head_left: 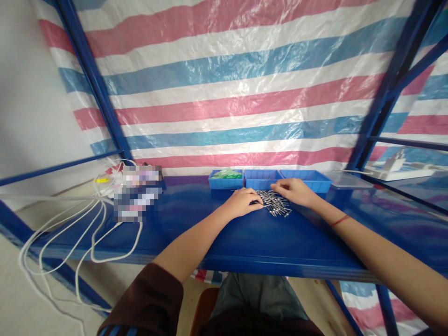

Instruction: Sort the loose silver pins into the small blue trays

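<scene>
A heap of long, thin metal screws (276,204) lies on the blue tabletop (182,224) between my two hands. My left hand (243,203) rests at the heap's left side, its thumb and fingers curled toward each other at the screws. Over the back right of the heap is my right hand (292,191), thumb and fingertips pinched together. Whatever either pinch holds is too small to make out. Behind the hands stand three blue bins: a left bin (226,185) with green pieces (227,173), a middle bin (257,179) partly hidden by my hands, and a right bin (318,185).
At the left end are white cables (94,233) hanging over the edge and a blurred-out patch (138,193). A clear plastic lid (352,179) lies right of the bins, with a white power strip (399,172) beyond. Blue frame posts (94,84) flank a striped sheet (238,84).
</scene>
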{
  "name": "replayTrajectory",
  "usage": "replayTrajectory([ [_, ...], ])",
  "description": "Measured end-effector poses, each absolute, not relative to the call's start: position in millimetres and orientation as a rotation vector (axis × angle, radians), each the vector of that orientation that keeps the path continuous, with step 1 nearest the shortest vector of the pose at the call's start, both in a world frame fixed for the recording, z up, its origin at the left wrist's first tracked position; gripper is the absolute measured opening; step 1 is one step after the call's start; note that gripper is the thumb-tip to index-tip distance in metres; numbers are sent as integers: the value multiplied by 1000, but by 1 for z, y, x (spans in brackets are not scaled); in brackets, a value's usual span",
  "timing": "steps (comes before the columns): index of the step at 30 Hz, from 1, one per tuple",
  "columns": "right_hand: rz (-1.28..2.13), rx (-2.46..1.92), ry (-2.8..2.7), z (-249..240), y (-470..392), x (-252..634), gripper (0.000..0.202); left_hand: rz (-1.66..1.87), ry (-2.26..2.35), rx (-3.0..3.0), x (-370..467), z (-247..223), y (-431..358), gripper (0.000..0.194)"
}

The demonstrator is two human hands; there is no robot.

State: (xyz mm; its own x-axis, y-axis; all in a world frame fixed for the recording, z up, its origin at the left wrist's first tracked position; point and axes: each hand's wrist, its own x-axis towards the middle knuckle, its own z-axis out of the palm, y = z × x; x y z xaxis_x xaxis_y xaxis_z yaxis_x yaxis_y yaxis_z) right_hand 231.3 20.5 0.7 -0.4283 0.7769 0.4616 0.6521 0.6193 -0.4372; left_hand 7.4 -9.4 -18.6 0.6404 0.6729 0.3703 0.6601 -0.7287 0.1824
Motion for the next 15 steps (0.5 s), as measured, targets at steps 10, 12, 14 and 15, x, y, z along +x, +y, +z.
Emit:
replayTrajectory([
  [10, 153, -846, -2510, -5, -2, 204, 23, 590, 1325, 2919, 12, -15, -16, 28],
  [12, 152, -830, -2554, -6, -1, 205, 21, 569, 1351, 2890, 12, -15, -16, 27],
  [14, 168, -813, -2584, -6, -1, 205, 20, 553, 1362, 2869, 12, -15, -16, 25],
  [15, 174, -810, -2591, -7, -1, 204, 20, 550, 1360, 2862, 12, -15, -15, 23],
])
